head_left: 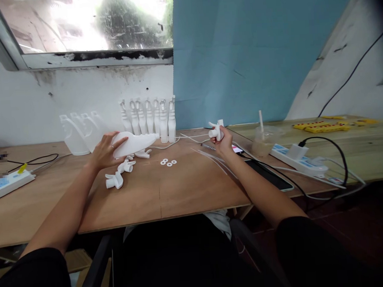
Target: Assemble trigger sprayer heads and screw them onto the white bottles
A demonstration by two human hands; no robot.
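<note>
My left hand [108,150] is wrapped round a white plastic bottle [137,143], tipped on its side with its neck toward the right. In my right hand [224,142] is a white trigger spray head [216,131], raised above the table and apart from the bottle. Below the bottle lie several more spray heads [115,180], loose on the wood. A small group of white ring washers [169,164] rests on the table between my hands. Thin clear tubes [212,158] lie close to my right forearm.
Several white bottles with spray heads [163,123] stand in a row by the wall. Jugs without caps [74,136] stand left of them. To the right are a drink cup [263,143], a tablet [269,175], cables and a power strip [297,160]. Another power strip [9,186] lies left.
</note>
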